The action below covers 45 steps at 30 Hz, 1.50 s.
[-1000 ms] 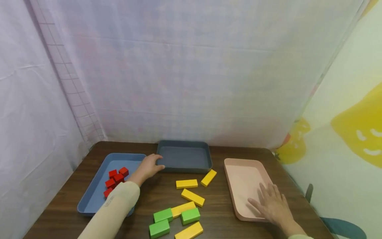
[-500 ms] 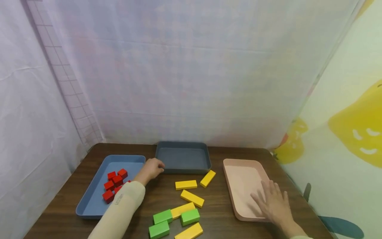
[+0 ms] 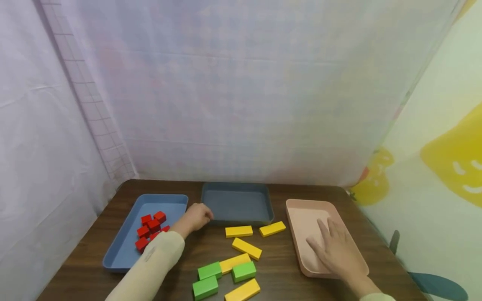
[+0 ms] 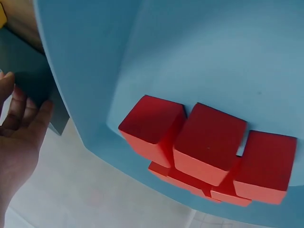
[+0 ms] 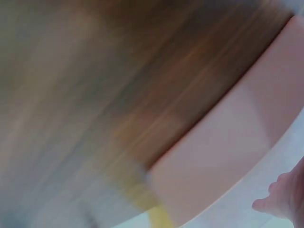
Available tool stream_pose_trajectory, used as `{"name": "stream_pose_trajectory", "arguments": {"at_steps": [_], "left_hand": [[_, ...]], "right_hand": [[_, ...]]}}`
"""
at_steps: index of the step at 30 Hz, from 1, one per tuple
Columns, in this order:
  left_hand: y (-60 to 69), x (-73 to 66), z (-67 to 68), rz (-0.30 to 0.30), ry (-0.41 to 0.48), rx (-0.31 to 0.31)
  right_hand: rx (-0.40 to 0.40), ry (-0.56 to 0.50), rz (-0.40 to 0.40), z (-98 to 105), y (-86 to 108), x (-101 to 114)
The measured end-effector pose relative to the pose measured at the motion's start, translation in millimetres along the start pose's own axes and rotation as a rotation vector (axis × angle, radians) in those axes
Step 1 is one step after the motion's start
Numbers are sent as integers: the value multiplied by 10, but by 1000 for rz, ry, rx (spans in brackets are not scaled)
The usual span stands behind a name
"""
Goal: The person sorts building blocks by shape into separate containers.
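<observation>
Dark blue-grey rectangular tray (image 3: 239, 202) is seen at the centre of the head view, at the far side of the brown wood-grained counter (image 3: 278, 255). Its near left corner is met by the left hand (image 3: 195, 216), whose fingers are bent there; whether the tray's wall is pinched or only pressed cannot be told. At right of the frame, a pale pink rectangular tray (image 3: 303, 217) is overlapped by the right hand (image 3: 336, 251), which is spread wide, with nothing grasped; contact with the tray's floor cannot be confirmed. At left, several red cubes (image 3: 153, 225) are held in a light blue rectangular tray (image 3: 122, 251), which is partly covered by the left sleeve (image 3: 158, 259). Between the outer trays, five flat yellow blocks (image 3: 239, 231) and three green rectangular blocks (image 3: 244, 271) are scattered, from below centre to the lower edge.
</observation>
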State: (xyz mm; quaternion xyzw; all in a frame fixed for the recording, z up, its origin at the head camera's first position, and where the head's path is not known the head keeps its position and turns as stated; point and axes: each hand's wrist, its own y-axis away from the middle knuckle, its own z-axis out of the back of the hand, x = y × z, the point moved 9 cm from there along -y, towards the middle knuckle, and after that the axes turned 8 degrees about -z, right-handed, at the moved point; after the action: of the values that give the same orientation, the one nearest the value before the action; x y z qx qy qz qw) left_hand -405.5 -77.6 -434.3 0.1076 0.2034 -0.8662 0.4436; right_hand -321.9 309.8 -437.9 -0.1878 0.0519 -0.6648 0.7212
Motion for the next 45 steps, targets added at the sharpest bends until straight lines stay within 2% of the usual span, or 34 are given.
{"name": "stream_pose_trajectory", "arguments": {"at_steps": [4,7,9,12,15,20,26,30,35,39,45], "left_hand": [[46,-115,-15,-63,-16,26],[77,-164,-15,-77,-41,39],[103,-141,-1,-29,-70,40],[161,-45,15,86,-128,45],[237,92,-27,191,-170,90],[300,271,-73,250,-170,144],[299,387,-46,290,-136,178],[332,424,-53,315,-119,173],[362,386,-115,317,-40,139],[366,354,-116,331,14,120],[348,339,-97,331,20,100]], "right_hand": [[-30,-43,74,24,-6,307],[-58,-94,145,39,12,525],[-72,-106,190,33,26,653],[-68,-131,245,2,47,832],[-22,-156,278,-64,75,998],[124,-191,286,-208,65,1281],[279,-211,319,-399,25,1586],[334,-179,357,-543,13,1694],[359,-152,362,-664,19,1690],[359,-141,366,-690,24,1675],[313,-99,392,-673,-1,1680]]}}
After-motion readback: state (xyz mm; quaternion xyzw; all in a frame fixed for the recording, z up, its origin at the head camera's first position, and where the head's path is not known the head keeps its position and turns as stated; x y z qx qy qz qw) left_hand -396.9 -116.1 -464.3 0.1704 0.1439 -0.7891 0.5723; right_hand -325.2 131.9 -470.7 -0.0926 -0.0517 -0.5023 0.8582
